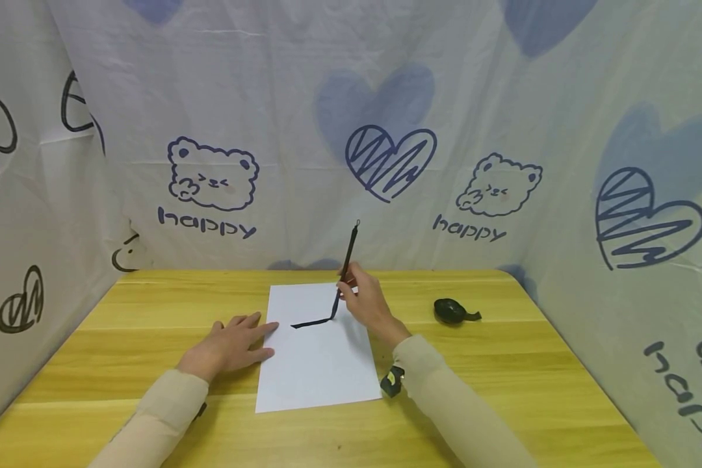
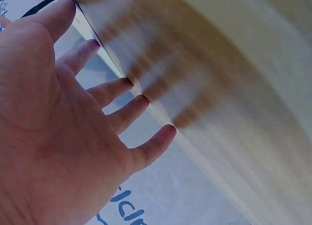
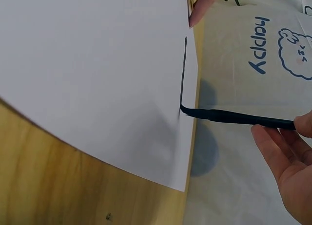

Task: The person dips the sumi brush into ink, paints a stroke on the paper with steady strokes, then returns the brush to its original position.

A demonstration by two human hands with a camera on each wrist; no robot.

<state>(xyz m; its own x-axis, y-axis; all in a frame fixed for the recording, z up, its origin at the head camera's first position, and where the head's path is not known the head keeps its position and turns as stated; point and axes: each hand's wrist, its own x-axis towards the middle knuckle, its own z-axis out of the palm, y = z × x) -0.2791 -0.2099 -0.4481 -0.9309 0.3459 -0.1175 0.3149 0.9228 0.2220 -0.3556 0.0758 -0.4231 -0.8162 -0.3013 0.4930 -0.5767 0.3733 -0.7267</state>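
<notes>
A sheet of white paper [image 1: 318, 370] lies on the wooden table. My right hand [image 1: 367, 302] pinches a black writing brush [image 1: 348, 250], its handle leaning up and slightly right with a small loop on top. The dark bristle tip is bent against the paper in the right wrist view, at the end of a thin black stroke [image 3: 184, 71]. In the head view that stroke [image 1: 311, 323] runs nearly level, rising a little to the right. My left hand [image 1: 234, 344] rests with spread fingers at the sheet's left edge, fingertips [image 2: 168, 131] down on the surface.
Right of the paper sits a small black spoon-shaped dish [image 1: 450, 311] with a short handle. The yellow wood-grain table [image 1: 474, 390] meets a white cloth backdrop [image 1: 298, 169] printed with hearts, bears and lettering. A wrist camera [image 1: 392, 381] hangs below my right sleeve, beside the sheet.
</notes>
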